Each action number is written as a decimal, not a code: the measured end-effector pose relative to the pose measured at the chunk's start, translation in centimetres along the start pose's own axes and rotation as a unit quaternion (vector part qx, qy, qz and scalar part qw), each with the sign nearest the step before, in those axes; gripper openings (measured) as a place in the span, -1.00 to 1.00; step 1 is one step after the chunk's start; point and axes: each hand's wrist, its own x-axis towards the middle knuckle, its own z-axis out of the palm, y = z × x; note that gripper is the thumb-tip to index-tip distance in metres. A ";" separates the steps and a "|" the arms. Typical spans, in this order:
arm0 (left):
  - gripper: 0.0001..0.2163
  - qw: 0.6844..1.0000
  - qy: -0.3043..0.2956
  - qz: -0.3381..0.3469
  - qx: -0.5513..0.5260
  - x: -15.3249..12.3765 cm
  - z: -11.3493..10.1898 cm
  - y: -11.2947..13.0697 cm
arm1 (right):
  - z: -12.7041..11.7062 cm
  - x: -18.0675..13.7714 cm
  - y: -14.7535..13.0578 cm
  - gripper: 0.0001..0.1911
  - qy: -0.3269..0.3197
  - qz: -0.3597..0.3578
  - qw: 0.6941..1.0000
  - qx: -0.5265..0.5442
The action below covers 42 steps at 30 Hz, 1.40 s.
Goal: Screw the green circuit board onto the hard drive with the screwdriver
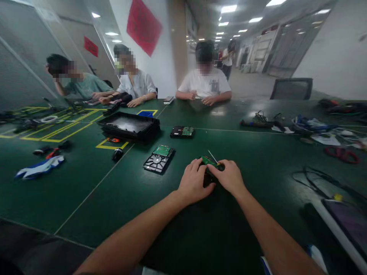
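A hard drive with a green circuit board (pixel 206 160) lies between my hands, mostly covered by them. My left hand (pixel 195 182) is closed around its left side, thumb along the near edge. In my right hand (pixel 231 176) is a small screwdriver (pixel 212 156); its thin metal shaft points up and to the left, away from the board, and its dark handle is partly hidden by my fingers. The right thumb rests at the board. To the left lies another hard drive (pixel 159 159), board side up, and a third hard drive (pixel 182 131) sits farther back.
A black tray (pixel 129 125) stands on the green table (pixel 120 206) at back left. White-and-blue gloves (pixel 40 167) lie far left. Cables (pixel 312 125), red-handled scissors (pixel 341 154) and a flat screen device (pixel 341 225) are at right. Several people sit across the table.
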 end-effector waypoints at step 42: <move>-0.54 0.984 -0.108 0.108 0.096 8.4 -1.1 -3.6 | -4.3 0.8 2.4 -0.80 0.003 -0.037 0.988 -0.150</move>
